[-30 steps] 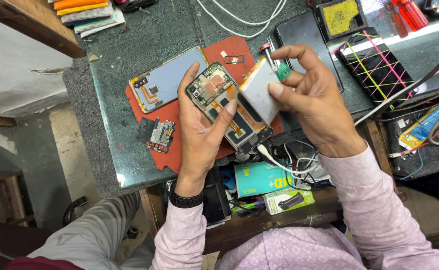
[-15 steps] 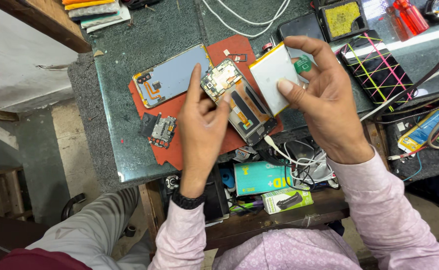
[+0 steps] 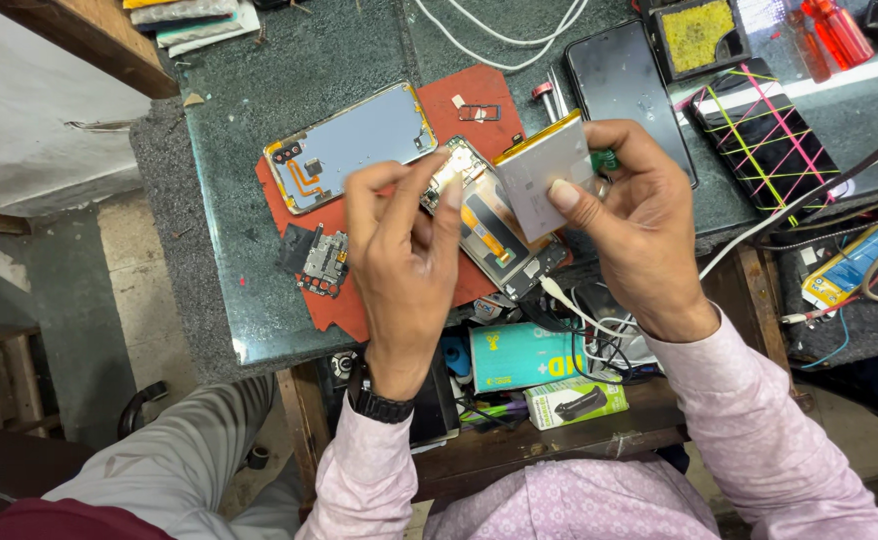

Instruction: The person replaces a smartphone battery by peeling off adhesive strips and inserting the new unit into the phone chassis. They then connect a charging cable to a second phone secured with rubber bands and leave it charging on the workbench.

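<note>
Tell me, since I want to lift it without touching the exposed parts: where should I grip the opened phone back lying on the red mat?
Probably pinch the phone back by its two long edges, coming down from above. It lies flat, inside up, on the red mat, with an orange flex cable and camera parts near its left end; the bare rim along the long sides seems safest. Both the left hand and right hand are busy.

A dark stone-patterned table [image 3: 289, 60] under a glass sheet carries a red mat [image 3: 479, 95], a black phone [image 3: 624, 85] lying face up, a white cable [image 3: 489, 35], a yellow sponge in a black tray [image 3: 697, 35] and a black pouch criss-crossed with coloured bands [image 3: 764, 135].
</note>
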